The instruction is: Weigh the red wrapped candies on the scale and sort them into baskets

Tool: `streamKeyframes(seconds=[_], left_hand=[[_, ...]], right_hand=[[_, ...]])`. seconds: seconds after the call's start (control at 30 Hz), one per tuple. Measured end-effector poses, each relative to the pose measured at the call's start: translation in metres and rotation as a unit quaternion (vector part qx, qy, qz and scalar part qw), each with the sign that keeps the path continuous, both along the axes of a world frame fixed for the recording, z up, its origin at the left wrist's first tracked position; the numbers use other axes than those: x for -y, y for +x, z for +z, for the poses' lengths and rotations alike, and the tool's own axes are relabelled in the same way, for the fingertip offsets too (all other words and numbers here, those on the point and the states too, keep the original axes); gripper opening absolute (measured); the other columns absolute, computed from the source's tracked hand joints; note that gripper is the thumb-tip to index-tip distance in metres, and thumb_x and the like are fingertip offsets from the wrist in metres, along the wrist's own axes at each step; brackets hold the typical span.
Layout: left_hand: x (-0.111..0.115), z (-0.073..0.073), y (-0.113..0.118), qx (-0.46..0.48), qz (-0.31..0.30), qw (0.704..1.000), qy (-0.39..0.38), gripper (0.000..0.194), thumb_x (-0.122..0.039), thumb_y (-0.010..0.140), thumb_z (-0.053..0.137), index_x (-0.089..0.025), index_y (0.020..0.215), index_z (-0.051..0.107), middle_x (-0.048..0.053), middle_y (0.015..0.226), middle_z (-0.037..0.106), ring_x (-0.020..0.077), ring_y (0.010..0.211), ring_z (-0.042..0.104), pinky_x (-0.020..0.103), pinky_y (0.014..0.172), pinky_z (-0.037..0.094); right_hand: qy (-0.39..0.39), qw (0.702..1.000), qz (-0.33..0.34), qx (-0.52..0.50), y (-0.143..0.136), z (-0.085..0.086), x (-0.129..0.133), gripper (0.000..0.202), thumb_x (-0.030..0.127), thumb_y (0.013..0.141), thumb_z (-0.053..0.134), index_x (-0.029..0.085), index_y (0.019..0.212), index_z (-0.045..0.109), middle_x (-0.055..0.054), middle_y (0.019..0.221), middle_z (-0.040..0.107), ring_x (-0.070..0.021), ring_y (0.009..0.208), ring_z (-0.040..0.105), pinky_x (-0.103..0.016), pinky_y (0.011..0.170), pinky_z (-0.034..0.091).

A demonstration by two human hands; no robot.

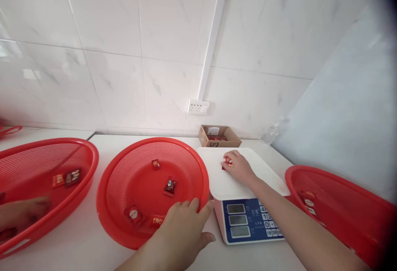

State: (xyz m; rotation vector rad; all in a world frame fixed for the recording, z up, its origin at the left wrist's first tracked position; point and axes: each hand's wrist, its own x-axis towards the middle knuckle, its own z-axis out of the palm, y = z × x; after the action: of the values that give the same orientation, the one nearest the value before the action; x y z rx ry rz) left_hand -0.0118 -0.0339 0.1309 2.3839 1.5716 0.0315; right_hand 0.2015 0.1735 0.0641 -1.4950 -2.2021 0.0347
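The right hand [238, 167] rests on the white platform [248, 180] of the weighing scale [248, 217]. Its fingers are curled around a small red packet [228, 162], which lies on the far left part of the platform, touching the surface. The scale's blue front panel carries three displays and a keypad; the readings are too small to read.

The left hand [182, 231] lies on the near right rim of the middle red basket [124, 172], fingers spread and extended, holding nothing. The thumb points toward the scale.

Contents of the middle red basket:
- one small red packet near the far side [156, 164];
- one dark packet near the centre [170, 186];
- one red packet with a round mark at the near side [134, 213];
- one red packet just beside the left hand's fingertips [157, 220].

The left red basket [77, 155] holds a red packet [58, 179] and a dark packet [72, 176], lying side by side. Another person's hand [25, 211] lies inside this basket near its front wall; the state of its fingers cannot be told.

The right red basket [341, 196] stands just beside the scale and holds a few packets [308, 202] against its left wall.

A small cardboard box [219, 136] stands against the tiled wall behind the scale. All items sit on a white counter [93, 254].
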Motion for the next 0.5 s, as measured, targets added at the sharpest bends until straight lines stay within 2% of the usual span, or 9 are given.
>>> streamKeyframes(seconds=[0.1, 0.17, 0.23, 0.33, 0.43, 0.5], left_hand=[[0.000, -0.003, -0.004, 0.016, -0.014, 1.000, 0.010, 0.053, -0.042, 0.090, 0.047, -0.023, 0.139, 0.037, 0.012, 0.114, 0.063, 0.0309, 0.100, 0.062, 0.045, 0.080, 0.051], [-0.001, -0.005, -0.006, 0.024, -0.019, 0.999, 0.011, 0.052, -0.042, 0.090, 0.046, -0.022, 0.138, 0.038, 0.012, 0.111, 0.064, 0.0305, 0.099, 0.063, 0.044, 0.079, 0.051], [-0.001, -0.006, -0.006, 0.028, -0.021, 0.999, 0.014, 0.053, -0.042, 0.090, 0.046, -0.022, 0.138, 0.038, 0.012, 0.111, 0.064, 0.0306, 0.098, 0.063, 0.044, 0.079, 0.051], [-0.002, -0.006, -0.007, 0.032, -0.021, 0.999, 0.011, 0.055, -0.043, 0.090, 0.047, -0.023, 0.140, 0.036, 0.013, 0.111, 0.064, 0.0307, 0.098, 0.063, 0.044, 0.079, 0.051], [-0.003, -0.003, -0.007, 0.035, -0.017, 0.999, 0.005, 0.054, -0.042, 0.090, 0.048, -0.024, 0.139, 0.037, 0.012, 0.112, 0.064, 0.0310, 0.099, 0.062, 0.045, 0.080, 0.051], [-0.004, 0.001, -0.007, 0.033, -0.011, 0.999, -0.010, 0.052, -0.041, 0.089, 0.049, -0.025, 0.138, 0.039, 0.011, 0.114, 0.064, 0.0306, 0.100, 0.062, 0.045, 0.081, 0.050]], right_hand=[[-0.037, 0.996, -0.076, -0.019, -0.002, -0.001, -0.007, 0.027, 0.023, 0.073, 0.055, 0.021, 0.099, 0.062, -0.008, 0.111, 0.057, -0.0210, 0.093, 0.058, -0.033, 0.084, 0.043], [-0.066, 0.993, -0.099, -0.023, -0.001, 0.000, -0.011, 0.032, 0.021, 0.071, 0.054, 0.021, 0.102, 0.062, -0.008, 0.108, 0.060, -0.0226, 0.092, 0.059, -0.034, 0.081, 0.044], [-0.080, 0.990, -0.101, -0.049, -0.004, 0.002, -0.012, 0.029, 0.022, 0.070, 0.052, 0.022, 0.097, 0.063, -0.007, 0.099, 0.064, -0.0231, 0.090, 0.060, -0.034, 0.079, 0.044], [-0.072, 0.981, -0.061, -0.170, -0.024, 0.009, -0.002, 0.019, 0.027, 0.070, 0.053, 0.022, 0.086, 0.062, -0.005, 0.095, 0.065, -0.0215, 0.088, 0.060, -0.035, 0.082, 0.046], [-0.069, 0.950, 0.037, -0.303, -0.065, 0.021, 0.023, 0.022, 0.036, 0.072, 0.055, 0.022, 0.088, 0.061, -0.005, 0.095, 0.065, -0.0205, 0.085, 0.061, -0.036, 0.082, 0.048], [-0.091, 0.930, 0.112, -0.337, -0.093, 0.032, 0.047, 0.027, 0.039, 0.075, 0.055, 0.020, 0.094, 0.063, -0.007, 0.097, 0.065, -0.0208, 0.086, 0.062, -0.038, 0.081, 0.050]])
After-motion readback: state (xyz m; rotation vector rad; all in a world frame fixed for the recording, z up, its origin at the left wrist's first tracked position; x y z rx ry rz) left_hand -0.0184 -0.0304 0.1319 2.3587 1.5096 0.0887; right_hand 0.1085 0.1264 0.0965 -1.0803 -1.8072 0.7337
